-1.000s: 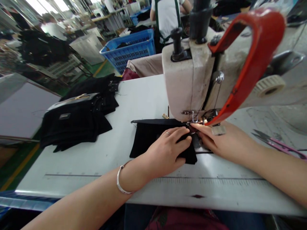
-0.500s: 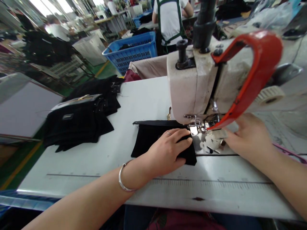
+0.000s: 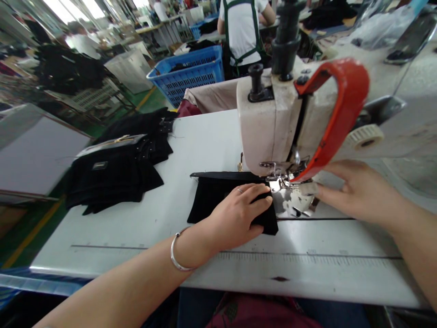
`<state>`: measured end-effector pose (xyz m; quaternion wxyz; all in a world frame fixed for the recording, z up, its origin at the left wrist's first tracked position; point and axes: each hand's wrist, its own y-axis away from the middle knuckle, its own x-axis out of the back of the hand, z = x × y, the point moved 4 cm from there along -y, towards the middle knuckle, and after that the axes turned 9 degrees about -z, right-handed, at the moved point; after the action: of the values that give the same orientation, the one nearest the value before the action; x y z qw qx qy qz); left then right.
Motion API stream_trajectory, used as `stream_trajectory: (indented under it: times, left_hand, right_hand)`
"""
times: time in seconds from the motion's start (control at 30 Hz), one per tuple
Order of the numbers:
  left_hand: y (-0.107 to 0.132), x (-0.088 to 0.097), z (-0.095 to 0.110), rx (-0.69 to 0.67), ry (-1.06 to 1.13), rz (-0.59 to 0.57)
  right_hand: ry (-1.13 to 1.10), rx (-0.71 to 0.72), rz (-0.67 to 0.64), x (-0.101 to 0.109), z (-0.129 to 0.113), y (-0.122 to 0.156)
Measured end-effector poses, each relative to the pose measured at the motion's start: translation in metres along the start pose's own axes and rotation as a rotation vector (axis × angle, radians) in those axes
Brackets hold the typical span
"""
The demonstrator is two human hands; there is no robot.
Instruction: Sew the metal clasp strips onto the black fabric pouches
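Note:
My left hand (image 3: 237, 214) lies open with its fingers resting on a black fabric piece (image 3: 208, 196), its fingertips close to the presser foot (image 3: 276, 184) of the sewing machine (image 3: 259, 127). A folded dark strip runs along the far edge of the fabric, whose right end lies at the foot. To the right of the needle area is my right hand (image 3: 358, 193), thumb and fingers apart. Its thumb tip comes up beside the metal parts there, and some fingertips are hidden behind the red guard (image 3: 344, 118). I see no fabric in this hand.
Stacked black fabric pieces (image 3: 116, 177) lie on the left of the white sewing table (image 3: 191, 146). A ruler scale (image 3: 290, 257) runs along the near edge. Beyond the table stand a blue basket (image 3: 191, 75) and a seated person (image 3: 241, 32) facing away.
The view has shifted slightly, and the red guard appears smaller and farther left. My right hand looks slightly changed in pose beside the foot. My left hand and the fabric look nearly unchanged.

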<state>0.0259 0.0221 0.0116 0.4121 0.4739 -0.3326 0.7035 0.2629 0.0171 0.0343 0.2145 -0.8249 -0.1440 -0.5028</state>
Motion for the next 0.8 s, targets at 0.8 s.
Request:
stream_trajectory:
  times: [0.8]
  left_hand:
    - [-0.006,0.003,0.006,-0.114,-0.309,-0.028]
  right_hand:
    - [-0.017,0.378,-0.184,-0.044,-0.061,0.006]
